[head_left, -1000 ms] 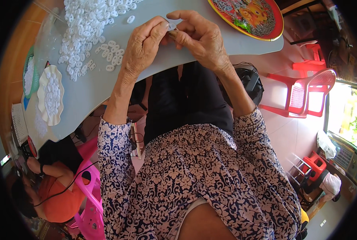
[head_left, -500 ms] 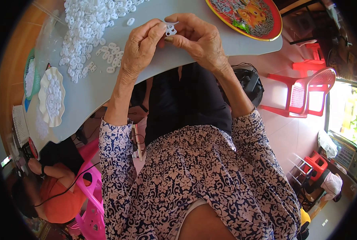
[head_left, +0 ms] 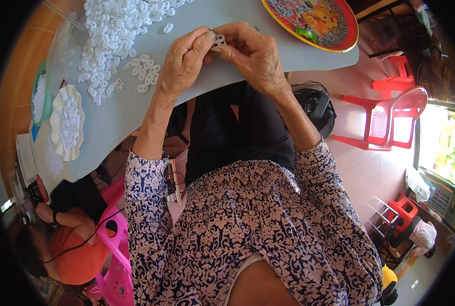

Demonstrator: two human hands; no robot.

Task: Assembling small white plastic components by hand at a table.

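Over the near edge of the grey table (head_left: 202,84), my left hand (head_left: 185,58) and my right hand (head_left: 255,57) meet, both closed. Between their fingertips they pinch a small white plastic piece with dark holes (head_left: 219,41). My fingers cover part of it. To the left, a big heap of white two-holed oval plastic pieces (head_left: 108,41) spreads over the table. A smaller group of the same ovals (head_left: 147,71) lies beside my left wrist. Right of my hands stands a round red tray with a yellow rim (head_left: 351,38), holding many small grey metal bits and a green scrap.
A white wavy-edged dish (head_left: 59,145) and a green basket (head_left: 45,109) hold white pieces at the left. Below them, a person in orange (head_left: 82,255) sits by a pink chair (head_left: 118,275). Red plastic chairs (head_left: 378,120) and a black bag (head_left: 316,109) stand at the right.
My right index finger has come down from its raised position and closed in on the white piece. Both hands have drawn slightly closer together.
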